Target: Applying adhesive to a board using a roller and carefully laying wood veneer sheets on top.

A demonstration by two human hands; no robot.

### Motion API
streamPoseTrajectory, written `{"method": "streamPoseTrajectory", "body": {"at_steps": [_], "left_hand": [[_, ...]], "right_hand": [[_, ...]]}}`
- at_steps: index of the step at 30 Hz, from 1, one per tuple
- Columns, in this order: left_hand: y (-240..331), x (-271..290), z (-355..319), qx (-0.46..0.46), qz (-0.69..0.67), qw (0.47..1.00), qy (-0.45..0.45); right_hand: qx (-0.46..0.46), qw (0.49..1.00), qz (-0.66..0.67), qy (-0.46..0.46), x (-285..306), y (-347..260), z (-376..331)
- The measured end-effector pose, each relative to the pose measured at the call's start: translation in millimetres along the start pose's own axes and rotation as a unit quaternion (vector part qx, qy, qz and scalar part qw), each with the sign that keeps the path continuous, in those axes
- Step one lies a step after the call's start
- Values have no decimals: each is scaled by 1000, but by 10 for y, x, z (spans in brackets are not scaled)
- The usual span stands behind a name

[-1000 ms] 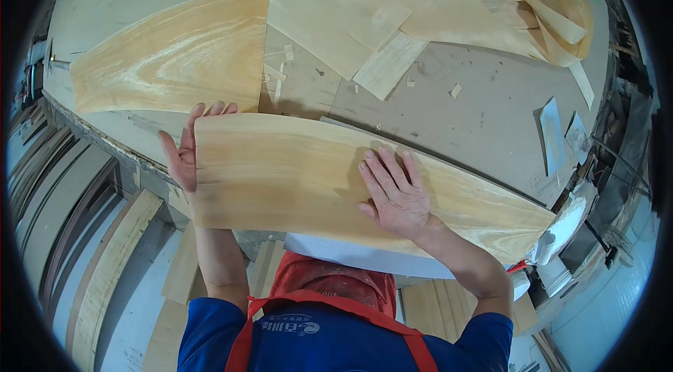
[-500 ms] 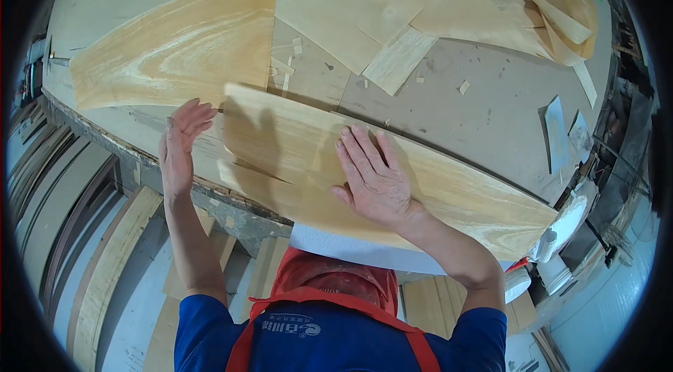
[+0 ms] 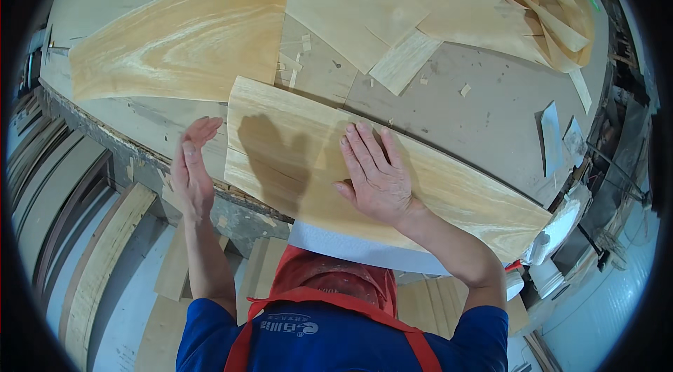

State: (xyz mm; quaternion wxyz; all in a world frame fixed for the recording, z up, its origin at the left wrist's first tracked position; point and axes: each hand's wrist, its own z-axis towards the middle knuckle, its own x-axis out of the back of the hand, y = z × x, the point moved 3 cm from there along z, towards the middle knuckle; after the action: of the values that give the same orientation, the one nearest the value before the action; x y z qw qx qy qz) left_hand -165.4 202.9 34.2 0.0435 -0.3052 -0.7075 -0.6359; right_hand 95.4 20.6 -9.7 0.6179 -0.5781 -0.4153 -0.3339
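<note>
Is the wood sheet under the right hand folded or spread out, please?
Spread out: the wood sheet shows one broad face without visible fold; the right hand rests on it.

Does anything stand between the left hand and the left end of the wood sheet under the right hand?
Nothing visible does: only a gap separates the left hand from that end of the wood sheet. The right hand lies flat on the sheet farther right, clear of that gap.

At six o'clock, the blue short-sleeved fabric shirt [image 3: 336, 352] bears small white printed lettering [image 3: 275, 326], with a white swirl-shaped emblem [image 3: 309, 328] at its three-o'clock end.
</note>
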Motion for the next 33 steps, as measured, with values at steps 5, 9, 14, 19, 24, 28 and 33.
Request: {"method": "streamPoseTrajectory", "body": {"at_steps": [5, 9, 14, 19, 24, 28, 33], "left_hand": [[83, -211, -182, -44, -1, 999, 16], [264, -678, -292, -129, -43, 991, -12], [576, -1493, -592, -196, -79, 974, -76], [742, -2164, -998, -274, 77, 931, -230], [973, -2741, -1329, -333, 175, 862, -339], [1150, -3252, -1595, -388, 232, 800, -394], [1203, -3669, -1841, -434, 333, 743, -385]], "right_hand": [[1, 1000, 12, 1, -11, -60, 153], [-2, 998, 25, 59, -115, -26, 185], [-1, 993, 79, 84, -103, -57, 68], [-76, 991, 28, 105, 193, 414, -1073], [-270, 957, -12, 100, 460, 840, -2222], [-375, 912, -42, 165, 604, 1111, -2864], [-476, 839, -116, 237, 758, 1605, -3613]]}}
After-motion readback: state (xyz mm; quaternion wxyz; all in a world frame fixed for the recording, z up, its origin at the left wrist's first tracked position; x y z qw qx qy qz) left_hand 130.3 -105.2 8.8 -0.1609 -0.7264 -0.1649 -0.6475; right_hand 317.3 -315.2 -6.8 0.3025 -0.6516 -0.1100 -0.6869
